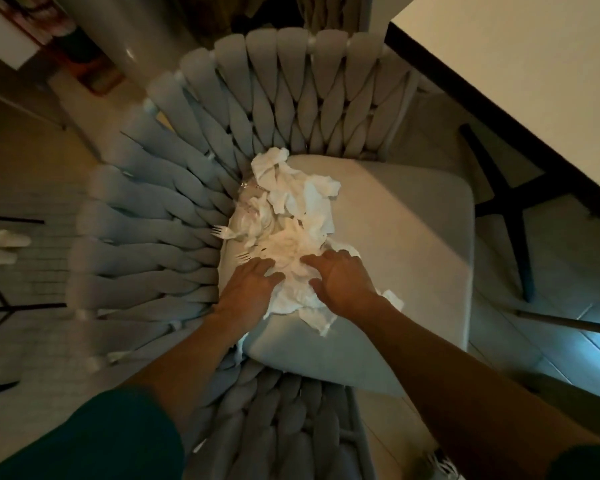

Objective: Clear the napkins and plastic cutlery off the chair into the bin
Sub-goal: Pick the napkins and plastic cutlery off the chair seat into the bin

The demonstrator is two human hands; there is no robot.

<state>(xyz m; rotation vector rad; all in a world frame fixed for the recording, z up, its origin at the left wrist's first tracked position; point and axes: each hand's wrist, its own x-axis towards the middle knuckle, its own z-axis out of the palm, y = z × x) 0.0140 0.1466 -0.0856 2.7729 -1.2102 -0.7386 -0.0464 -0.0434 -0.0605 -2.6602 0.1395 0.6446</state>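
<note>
A heap of crumpled white napkins [293, 216] lies on the grey seat cushion [413, 237] of a chair with a woven padded back [160, 216]. Two white plastic forks [222, 233] poke out of the heap's left side, one above the other. My left hand [248, 289] lies on the heap's near left edge, fingers spread and slightly bent over the paper. My right hand [340, 282] presses on the near right part, fingertips digging into the napkins. Clear plastic shows under the heap's far left. No bin is in view.
A pale table top [534, 64] with a dark edge runs along the right, its black legs [510, 202] on the floor beside the chair. White cups [9, 239] lie on the floor at the far left. A grey cylinder [125, 36] stands behind the chair.
</note>
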